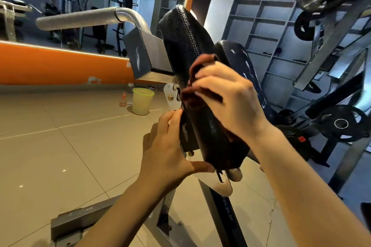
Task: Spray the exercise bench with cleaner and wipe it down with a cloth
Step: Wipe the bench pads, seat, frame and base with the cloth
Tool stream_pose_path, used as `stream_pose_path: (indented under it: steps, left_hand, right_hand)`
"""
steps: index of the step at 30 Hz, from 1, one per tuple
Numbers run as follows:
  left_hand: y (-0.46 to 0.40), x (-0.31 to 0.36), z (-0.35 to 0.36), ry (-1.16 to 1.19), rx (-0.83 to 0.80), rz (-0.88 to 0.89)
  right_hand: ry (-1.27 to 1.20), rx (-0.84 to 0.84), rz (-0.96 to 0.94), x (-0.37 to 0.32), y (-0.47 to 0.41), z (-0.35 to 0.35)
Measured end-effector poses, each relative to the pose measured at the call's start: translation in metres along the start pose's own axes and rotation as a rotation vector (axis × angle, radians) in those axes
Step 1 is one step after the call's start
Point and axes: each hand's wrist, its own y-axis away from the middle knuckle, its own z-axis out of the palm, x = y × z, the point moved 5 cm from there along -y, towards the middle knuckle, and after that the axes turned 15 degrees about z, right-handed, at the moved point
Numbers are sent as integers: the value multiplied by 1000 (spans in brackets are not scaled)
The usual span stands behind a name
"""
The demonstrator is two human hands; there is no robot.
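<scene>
Right hand [224, 98] presses fingers flat; left hand [166, 146] grips, thumb extended

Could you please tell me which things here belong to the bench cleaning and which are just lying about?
In use: black bench pad; dark red cloth under right hand; left hand steadying the pad's edge.

Lying about: yellow-green bin; small orange bottle; weight plates.
</scene>
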Motion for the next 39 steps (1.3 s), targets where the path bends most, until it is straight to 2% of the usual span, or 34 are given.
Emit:
stream_pose_path:
  steps: [4, 11, 15, 21, 24, 29, 32, 34, 37, 39]
  left_hand:
    - [1, -3, 0, 28, -7, -26]
    - [-1, 0, -1, 33, -15, -37]
    - [-1, 3, -3, -38, -20, -42]
    - [-1, 7, -4, -20, -30, -37]
    - [-1, 6, -3, -28, -33, -53]
    - [0, 3, -2, -32, -25, -65]
    - [-1, 4, -2, -25, -22, -67]
    - [-1, 5, -2, -15, -25, -60]
    - [-1, 7, -3, -17, -38, -77]
    - [-1, 6, -3, -29, -49, -88]
  right_hand:
    - [-57, 66, 29, 6, -23, 1]
    - [-162, -177, 67, 9, 77, -8]
    - [-29, -202, 30, 2, 103, -17]
    - [206, -223, -181, -18, 51, -17]
    - [238, -239, -148, -14, 28, -16]
    - [161, -332, -138, -16, 71, -27]
    - [221, -355, -183, -17, 79, -30]
    - [274, -335, -221, -19, 63, -25]
    - [279, -224, -180, -17, 30, -13]
    - [237, -240, -147, -14, 26, -10]
